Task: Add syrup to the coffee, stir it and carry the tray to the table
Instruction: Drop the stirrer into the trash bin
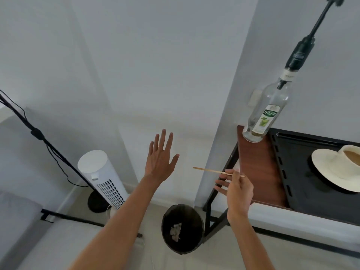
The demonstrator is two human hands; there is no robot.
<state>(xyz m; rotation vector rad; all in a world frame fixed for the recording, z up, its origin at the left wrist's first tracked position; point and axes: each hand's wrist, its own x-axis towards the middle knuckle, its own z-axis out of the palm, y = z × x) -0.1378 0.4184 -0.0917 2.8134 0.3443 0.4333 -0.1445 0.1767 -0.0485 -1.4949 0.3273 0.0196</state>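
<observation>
The right hand (pixel 238 189) pinches a thin wooden stir stick (pixel 218 171) near one end; the left hand (pixel 160 158) hangs spread and empty. The stick is light, stiff and likely to snap. To the right, the cream cup of coffee (pixel 350 157) sits on a black tray (pixel 300 172), near the surface (pixel 259 168) edge beside the clear glass syrup bottle (pixel 266 114). Open room lies above a black bin (pixel 182 228).

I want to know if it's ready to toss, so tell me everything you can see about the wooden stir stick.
The stir stick is a thin, flat, pale wooden strip, straight and unbroken. The right hand pinches it near one end between thumb and fingertips, holding it nearly level, its long free end pointing toward the open left hand. It hangs in the air left of the table, above and a little right of the black waste bin. Nothing else touches it.
</observation>
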